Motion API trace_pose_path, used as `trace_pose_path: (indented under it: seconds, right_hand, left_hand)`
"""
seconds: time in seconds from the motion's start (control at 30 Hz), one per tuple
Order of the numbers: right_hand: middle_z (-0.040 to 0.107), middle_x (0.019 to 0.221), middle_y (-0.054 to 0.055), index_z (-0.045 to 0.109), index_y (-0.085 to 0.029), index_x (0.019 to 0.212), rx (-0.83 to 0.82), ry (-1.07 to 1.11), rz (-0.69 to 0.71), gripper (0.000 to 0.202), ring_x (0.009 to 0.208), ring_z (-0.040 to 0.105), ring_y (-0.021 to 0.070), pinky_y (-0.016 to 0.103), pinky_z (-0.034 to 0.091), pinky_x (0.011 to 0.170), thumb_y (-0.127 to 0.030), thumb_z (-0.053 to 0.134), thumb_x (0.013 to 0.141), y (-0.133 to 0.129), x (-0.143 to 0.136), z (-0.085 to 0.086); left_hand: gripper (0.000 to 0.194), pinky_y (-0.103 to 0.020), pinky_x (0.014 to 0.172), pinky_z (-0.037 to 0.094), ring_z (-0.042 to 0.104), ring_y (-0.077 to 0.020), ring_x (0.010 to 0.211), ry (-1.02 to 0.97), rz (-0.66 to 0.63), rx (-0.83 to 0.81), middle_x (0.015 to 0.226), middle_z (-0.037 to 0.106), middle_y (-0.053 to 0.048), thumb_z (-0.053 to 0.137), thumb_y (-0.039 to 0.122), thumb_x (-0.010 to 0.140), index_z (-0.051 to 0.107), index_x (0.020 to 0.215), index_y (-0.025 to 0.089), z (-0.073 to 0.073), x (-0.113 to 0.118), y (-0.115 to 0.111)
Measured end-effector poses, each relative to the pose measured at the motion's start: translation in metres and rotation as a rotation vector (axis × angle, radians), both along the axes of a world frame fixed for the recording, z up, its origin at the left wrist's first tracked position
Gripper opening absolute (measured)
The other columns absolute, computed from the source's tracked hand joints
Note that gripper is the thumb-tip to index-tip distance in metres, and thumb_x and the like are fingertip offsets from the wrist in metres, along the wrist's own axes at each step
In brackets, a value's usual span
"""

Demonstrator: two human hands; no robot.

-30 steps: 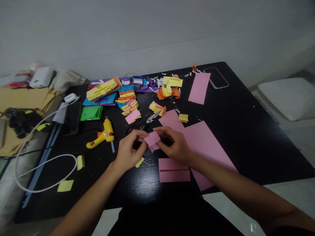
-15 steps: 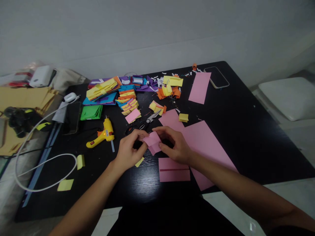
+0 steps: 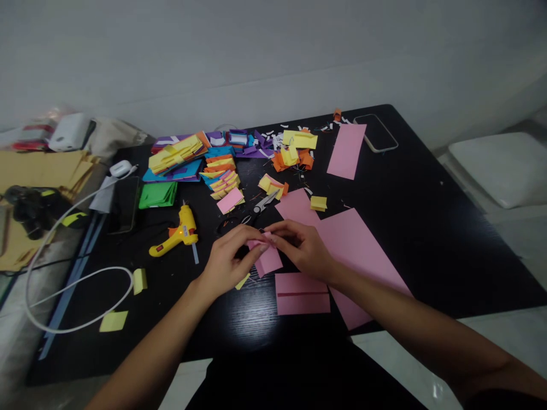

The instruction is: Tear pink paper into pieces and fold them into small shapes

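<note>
A small creased piece of pink paper is held between both hands above the black table. My left hand pinches its upper left part, thumb in front. At its top right edge my right hand pinches it too, with the fingertips of both hands close together. Below my right hand lies a folded pink paper with a dark slit along its middle. Larger pink sheets lie under and beside my right forearm. Just beyond my hands are scissors, blades partly apart. A yellow scrap lies below my left hand.
A yellow glue gun lies on the left, near a white cable. Folded coloured papers and a green stack stand behind. A phone lies at the back right of the table.
The pink paper has turned and bent between my fingers, its lower part now hanging flatter toward me. My fingertips have come closer together at its top edge.
</note>
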State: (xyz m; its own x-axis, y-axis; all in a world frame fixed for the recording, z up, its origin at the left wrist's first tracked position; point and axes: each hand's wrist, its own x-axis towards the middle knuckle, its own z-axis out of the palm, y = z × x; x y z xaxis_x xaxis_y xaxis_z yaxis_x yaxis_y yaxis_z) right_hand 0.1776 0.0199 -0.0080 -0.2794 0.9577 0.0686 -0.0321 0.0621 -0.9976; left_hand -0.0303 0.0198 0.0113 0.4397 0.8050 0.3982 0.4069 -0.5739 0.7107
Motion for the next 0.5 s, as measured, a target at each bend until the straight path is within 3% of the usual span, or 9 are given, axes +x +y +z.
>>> trace_pose_path:
  seconds: [0.3,0.5]
  right_hand:
    - [0.082,0.097,0.002,0.076,-0.027,0.121,0.011,0.009,0.076,0.027,0.078,0.074,0.0165,0.030,0.059,0.069,-0.029,0.068,0.095,-0.0008,0.0009,0.0001]
    - [0.082,0.108,0.003,0.073,-0.030,0.129,-0.039,0.068,0.120,0.038,0.096,0.077,0.0202,0.037,0.061,0.087,-0.022,0.069,0.092,-0.0020,0.0005,0.0009]
  left_hand:
    - [0.008,-0.027,0.070,0.056,0.070,-0.0151,0.078,-0.051,0.133,-0.125,0.092,0.075,-0.003,0.072,0.028,0.097,0.070,0.101,0.020,-0.0055,-0.0008,-0.0001]
    - [0.009,-0.023,0.062,0.053,0.067,-0.0124,0.070,-0.124,0.179,-0.218,0.087,0.072,0.001,0.071,0.029,0.098,0.068,0.100,0.021,-0.0039,0.0002,-0.0028]
